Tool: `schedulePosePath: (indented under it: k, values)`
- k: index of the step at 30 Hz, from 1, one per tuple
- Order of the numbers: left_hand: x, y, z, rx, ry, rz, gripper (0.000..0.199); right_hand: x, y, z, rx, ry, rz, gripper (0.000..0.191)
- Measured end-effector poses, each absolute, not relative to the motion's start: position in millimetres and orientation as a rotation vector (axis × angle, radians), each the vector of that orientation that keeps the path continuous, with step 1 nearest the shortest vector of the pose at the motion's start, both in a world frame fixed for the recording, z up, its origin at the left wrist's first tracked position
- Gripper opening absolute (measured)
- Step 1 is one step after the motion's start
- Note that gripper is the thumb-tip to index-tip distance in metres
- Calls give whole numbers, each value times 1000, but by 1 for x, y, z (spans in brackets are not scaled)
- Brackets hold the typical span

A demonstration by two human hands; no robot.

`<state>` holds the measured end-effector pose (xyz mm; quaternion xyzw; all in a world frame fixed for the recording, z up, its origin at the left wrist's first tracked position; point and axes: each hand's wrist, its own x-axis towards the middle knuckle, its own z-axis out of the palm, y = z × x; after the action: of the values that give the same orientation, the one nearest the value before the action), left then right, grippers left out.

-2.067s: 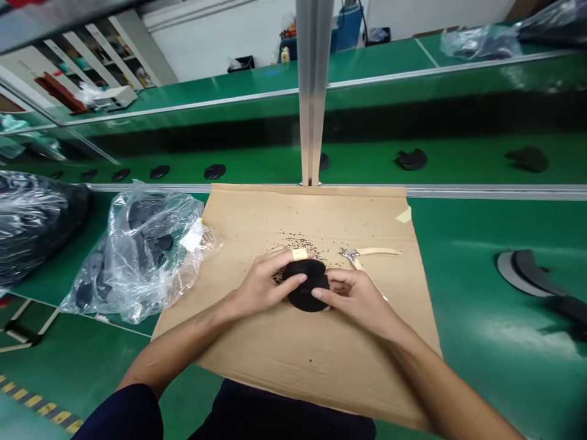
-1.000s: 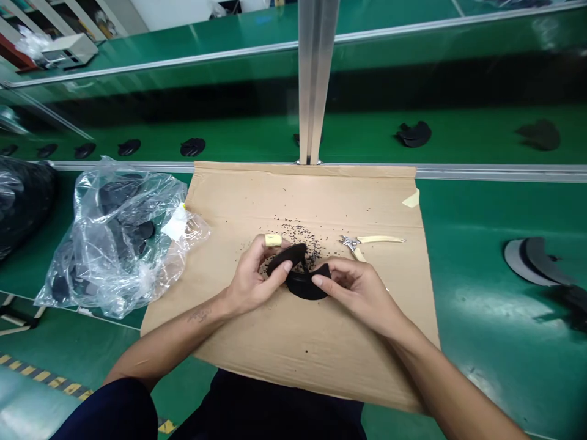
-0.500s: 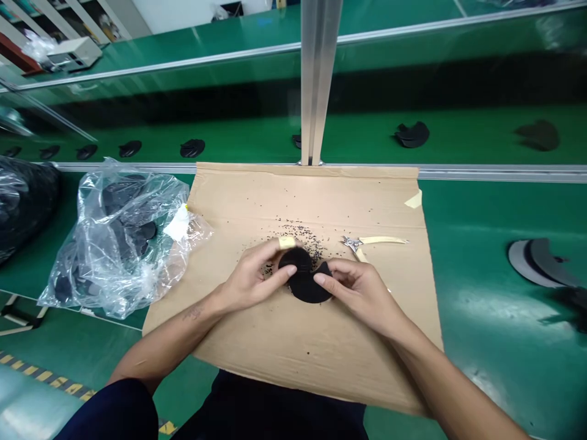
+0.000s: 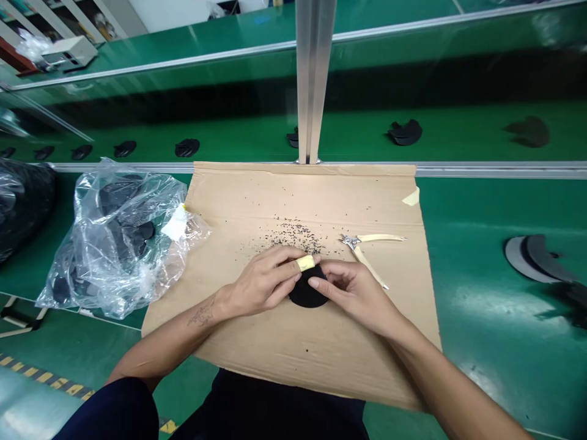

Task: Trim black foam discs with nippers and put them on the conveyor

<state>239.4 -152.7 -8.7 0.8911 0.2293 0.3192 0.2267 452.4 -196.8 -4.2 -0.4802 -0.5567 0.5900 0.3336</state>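
A thin, flat black piece with a rounded edge (image 4: 308,296) is held between both hands, low over the cardboard sheet (image 4: 293,351). My left hand (image 4: 268,280), yellow tape around one finger, is closed on its upper left part and hides much of it. Thumb and bent fingers of my right hand (image 4: 355,288) pinch its right side. Small black crumbs (image 4: 296,232) lie scattered just beyond the hands. To the right, nippers with cream handles (image 4: 380,238) rest on the cardboard, their handles spread apart.
On the left lies a clear plastic bag (image 4: 137,269) of black parts, beside a dark bag (image 4: 25,208). Grey and black curved pieces (image 4: 539,260) sit at right. Behind a metal post (image 4: 314,79), similar black parts (image 4: 406,132) lie along a green belt (image 4: 247,143).
My left hand has moved right and closed over the upper part of the black piece, covering the round portion that showed before. Parts on the green belt have shifted slightly left.
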Motion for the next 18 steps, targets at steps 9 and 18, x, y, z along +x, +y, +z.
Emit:
schedulePosePath:
  k: [9,18]
  values:
    - [243,-156,-11,2449,671,889,42,453,-197,-5,-1242,-1459,1510,41]
    - [246,-158,-12,2249,658,1058,39,453,-198,-5,-1231,-1463,1504,42]
